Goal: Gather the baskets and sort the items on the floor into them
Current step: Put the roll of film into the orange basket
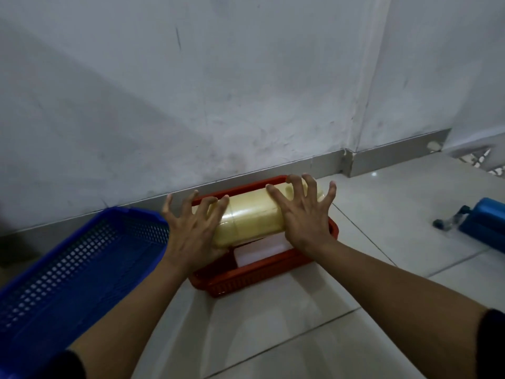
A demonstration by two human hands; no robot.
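A red plastic basket stands on the tiled floor against the wall. A large pale yellow plastic container lies on its side across the basket, above a white box inside it. My left hand rests at the container's left end and my right hand at its right end. The fingers of both hands are spread wide, and I cannot tell whether the palms press on the container. A blue perforated basket, empty inside, sits to the left of the red one, almost touching my left forearm.
The grey wall and its skirting run right behind the baskets. A blue object with a metal part lies on the floor at the right edge. Light floor tiles stretch toward me between my forearms.
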